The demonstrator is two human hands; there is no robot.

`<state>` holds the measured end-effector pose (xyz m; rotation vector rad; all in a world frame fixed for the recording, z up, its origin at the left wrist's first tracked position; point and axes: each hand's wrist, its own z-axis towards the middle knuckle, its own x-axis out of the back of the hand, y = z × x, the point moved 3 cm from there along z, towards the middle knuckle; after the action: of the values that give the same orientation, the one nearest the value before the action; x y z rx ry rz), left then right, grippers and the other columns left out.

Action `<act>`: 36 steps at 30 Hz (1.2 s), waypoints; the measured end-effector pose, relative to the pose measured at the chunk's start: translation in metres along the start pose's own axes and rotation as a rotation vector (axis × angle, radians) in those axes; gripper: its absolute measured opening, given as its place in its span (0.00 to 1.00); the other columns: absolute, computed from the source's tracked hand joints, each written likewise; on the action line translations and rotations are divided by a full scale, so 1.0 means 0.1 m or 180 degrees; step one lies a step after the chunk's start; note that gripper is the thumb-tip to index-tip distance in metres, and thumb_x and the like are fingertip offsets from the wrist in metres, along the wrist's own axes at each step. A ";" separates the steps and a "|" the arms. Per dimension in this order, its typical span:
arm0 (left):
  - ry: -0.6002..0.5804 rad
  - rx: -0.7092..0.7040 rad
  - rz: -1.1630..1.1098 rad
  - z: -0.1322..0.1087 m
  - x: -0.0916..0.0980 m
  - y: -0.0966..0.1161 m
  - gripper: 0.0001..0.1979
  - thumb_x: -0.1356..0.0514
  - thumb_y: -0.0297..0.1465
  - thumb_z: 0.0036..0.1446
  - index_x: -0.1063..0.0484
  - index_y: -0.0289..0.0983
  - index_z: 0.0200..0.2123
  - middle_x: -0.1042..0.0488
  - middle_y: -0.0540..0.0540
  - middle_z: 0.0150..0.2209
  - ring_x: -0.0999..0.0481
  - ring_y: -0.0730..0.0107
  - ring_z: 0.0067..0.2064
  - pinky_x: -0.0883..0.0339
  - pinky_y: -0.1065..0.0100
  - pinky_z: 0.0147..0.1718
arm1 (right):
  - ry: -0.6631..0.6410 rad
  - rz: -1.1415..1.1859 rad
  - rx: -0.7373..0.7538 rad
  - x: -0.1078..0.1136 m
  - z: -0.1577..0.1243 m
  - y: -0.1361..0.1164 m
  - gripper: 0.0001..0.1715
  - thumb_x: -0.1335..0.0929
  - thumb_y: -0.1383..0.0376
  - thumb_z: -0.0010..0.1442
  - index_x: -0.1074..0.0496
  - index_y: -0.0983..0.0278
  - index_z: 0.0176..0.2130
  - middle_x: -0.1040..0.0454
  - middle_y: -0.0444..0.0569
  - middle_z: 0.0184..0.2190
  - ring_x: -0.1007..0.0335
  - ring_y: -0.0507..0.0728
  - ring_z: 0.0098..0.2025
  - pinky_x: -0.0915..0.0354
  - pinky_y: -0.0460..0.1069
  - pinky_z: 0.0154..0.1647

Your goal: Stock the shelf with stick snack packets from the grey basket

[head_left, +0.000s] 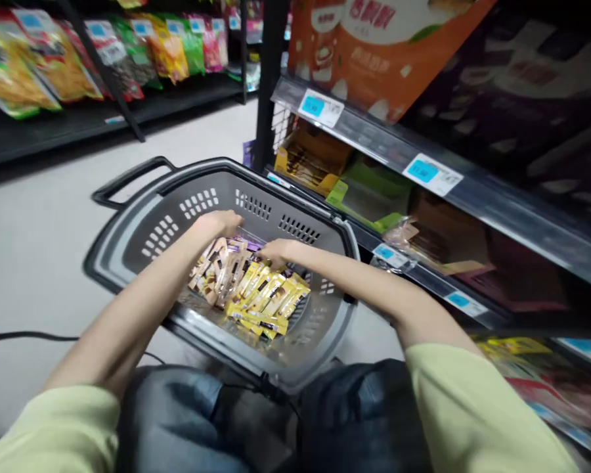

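A grey shopping basket (128, 253) with a black rim stands in front of my knees. Inside it lie many small packets, yellow ones (266, 295) to the right and pinkish-beige ones (221, 266) to the left, with some purple wrappers behind. My left hand (221, 223) is in the basket at the far side of the beige packets, its fingers turned down and mostly hidden. Beside the purple and yellow packets, my right hand (277, 253) reaches in with bent fingers. Whether either hand grips a packet cannot be made out.
On the right, a shelf (389, 151) with price tags holds large orange boxes above and open cartons (369, 190) of small packets below. Bagged snacks (167, 49) line another shelf at the back left. A black cable (24, 335) lies on the floor at left.
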<state>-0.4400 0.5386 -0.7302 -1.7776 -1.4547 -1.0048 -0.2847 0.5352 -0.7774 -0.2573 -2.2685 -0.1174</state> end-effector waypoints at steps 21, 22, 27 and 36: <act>0.0195 -0.0754 -0.1011 0.02 0.09 0.38 0.25 0.54 0.35 0.67 0.38 0.33 0.64 0.24 0.38 0.53 0.24 0.59 0.50 0.33 0.60 0.54 | 0.1456 0.0821 -0.0279 0.54 -0.81 0.54 0.14 0.30 0.72 0.60 0.24 0.66 0.47 0.21 0.49 0.32 0.23 0.56 0.34 0.30 0.51 0.38; 0.0244 -0.0800 -0.1291 0.00 0.11 0.39 0.27 0.55 0.38 0.68 0.40 0.32 0.65 0.26 0.38 0.55 0.25 0.59 0.51 0.34 0.59 0.54 | 0.1691 0.1230 -0.0219 0.51 -0.86 0.63 0.14 0.30 0.71 0.61 0.24 0.66 0.48 0.23 0.46 0.28 0.24 0.55 0.31 0.29 0.50 0.37; 0.0785 -0.0964 -0.1982 -0.02 0.07 0.52 0.36 0.42 0.44 0.59 0.42 0.28 0.63 0.26 0.36 0.52 0.26 0.57 0.49 0.33 0.57 0.53 | 0.2987 0.3388 0.0420 0.38 -0.93 0.83 0.10 0.27 0.61 0.62 0.24 0.67 0.35 0.27 0.43 0.23 0.28 0.50 0.24 0.26 0.50 0.30; 0.0027 -0.1602 -0.2631 0.16 -0.41 0.87 0.17 0.44 0.34 0.60 0.28 0.28 0.48 0.24 0.40 0.46 0.25 0.63 0.47 0.30 0.59 0.52 | 0.3630 0.3198 -0.0011 0.24 -1.04 0.54 0.17 0.26 0.55 0.59 0.26 0.68 0.36 0.27 0.44 0.27 0.26 0.55 0.36 0.29 0.52 0.41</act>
<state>-0.3559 0.5139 -0.7730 -1.4508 -2.1295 -1.9198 -0.2111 0.5738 -0.6915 -0.9950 -0.8475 0.2168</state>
